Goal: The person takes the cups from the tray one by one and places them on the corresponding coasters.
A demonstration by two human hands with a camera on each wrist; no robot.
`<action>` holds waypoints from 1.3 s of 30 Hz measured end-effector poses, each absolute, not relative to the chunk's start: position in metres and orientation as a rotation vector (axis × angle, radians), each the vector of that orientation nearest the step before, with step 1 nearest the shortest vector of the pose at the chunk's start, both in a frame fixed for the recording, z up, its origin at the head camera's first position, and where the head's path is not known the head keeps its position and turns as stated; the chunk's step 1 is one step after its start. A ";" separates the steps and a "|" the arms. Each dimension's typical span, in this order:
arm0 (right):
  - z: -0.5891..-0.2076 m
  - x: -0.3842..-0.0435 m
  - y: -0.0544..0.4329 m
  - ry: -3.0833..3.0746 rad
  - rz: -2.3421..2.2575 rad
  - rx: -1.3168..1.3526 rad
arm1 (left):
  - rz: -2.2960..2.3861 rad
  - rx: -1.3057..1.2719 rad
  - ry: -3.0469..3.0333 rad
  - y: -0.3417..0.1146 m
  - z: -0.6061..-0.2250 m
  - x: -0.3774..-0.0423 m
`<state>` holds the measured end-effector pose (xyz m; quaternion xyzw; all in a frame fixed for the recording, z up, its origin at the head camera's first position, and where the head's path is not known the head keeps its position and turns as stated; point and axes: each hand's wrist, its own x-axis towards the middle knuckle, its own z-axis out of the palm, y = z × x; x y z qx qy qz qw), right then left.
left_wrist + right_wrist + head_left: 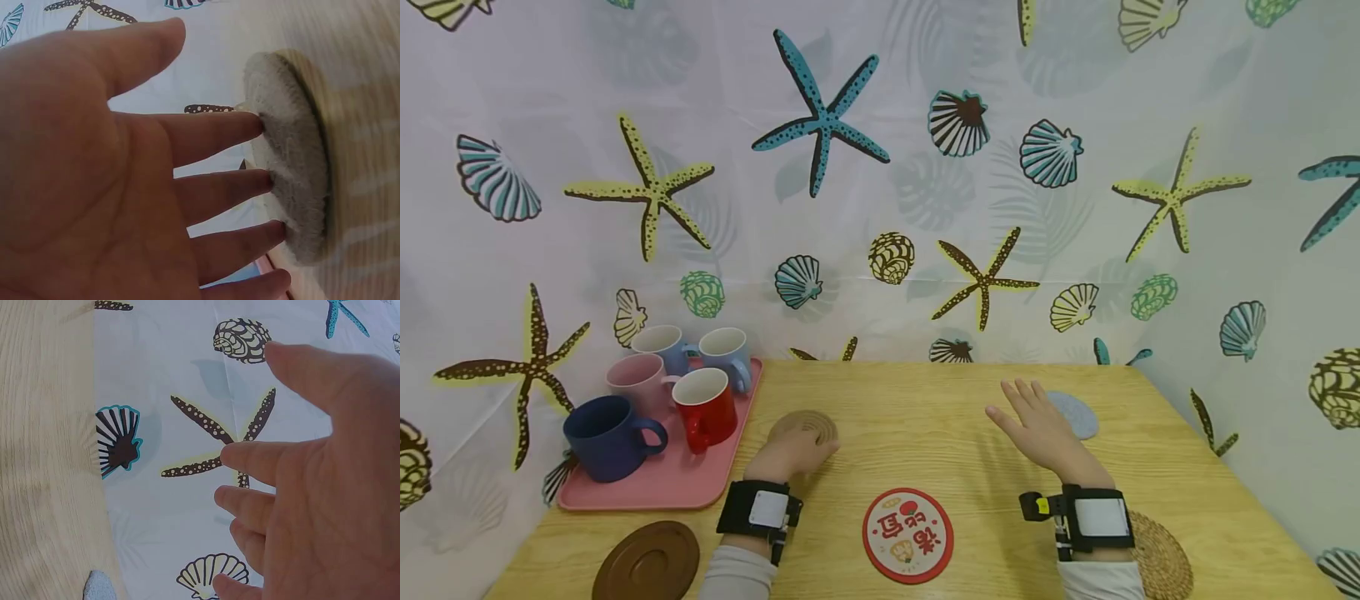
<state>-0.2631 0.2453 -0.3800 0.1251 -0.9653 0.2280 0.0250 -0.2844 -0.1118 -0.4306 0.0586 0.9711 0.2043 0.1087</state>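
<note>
In the head view my left hand (792, 454) reaches over a beige ringed round coaster (805, 419) on the table. The left wrist view has its fingers nearly straight, with fingertips at the coaster's (294, 156) face and the thumb apart. My right hand (1048, 433) is raised above the table, fingers spread and holding nothing. It is nearest to a grey round coaster (1078, 414), partly hidden behind it in the head view. Between the hands, closer to me, lies a red-rimmed round coaster (908, 535) with printed characters.
A pink tray (647, 496) at the left bears several mugs: navy (606, 437), pink (638, 383), red (707, 408) and light blue (726, 354). A brown wooden coaster (647, 562) lies near left, a woven one (1161, 554) near right. A patterned curtain (880, 192) hangs behind.
</note>
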 end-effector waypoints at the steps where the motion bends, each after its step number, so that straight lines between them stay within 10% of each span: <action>1: -0.380 -0.263 0.245 -2.984 0.700 0.386 | 0.599 0.187 2.853 -0.112 -0.432 -0.285; 39: -0.373 -0.257 0.241 -2.941 0.659 0.434 | 0.384 0.226 2.883 -0.128 -0.430 -0.334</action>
